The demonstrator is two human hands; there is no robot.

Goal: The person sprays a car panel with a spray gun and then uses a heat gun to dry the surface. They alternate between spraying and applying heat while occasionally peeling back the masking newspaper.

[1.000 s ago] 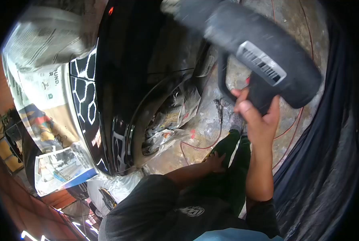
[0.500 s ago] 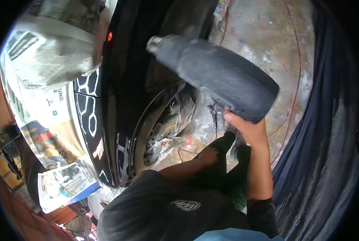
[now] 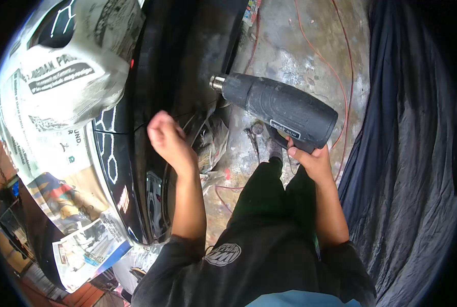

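My right hand is wrapped round the handle of a black heat gun, whose metal nozzle points left at the car's side. Raised in front of the glossy black car body is my left hand, its fingers curled in and nothing showing in them. Crumpled newspaper and plastic fill the wheel arch just beyond that hand.
Newspaper sheets cover the car's top surface on the left. Red hoses run over the stained concrete floor. Dark cloth sheeting hangs along the right side.
My left hand has come up from near my legs to in front of the car's side. The heat gun, still in my right hand, sits slightly lower in view and its nozzle has shifted right.
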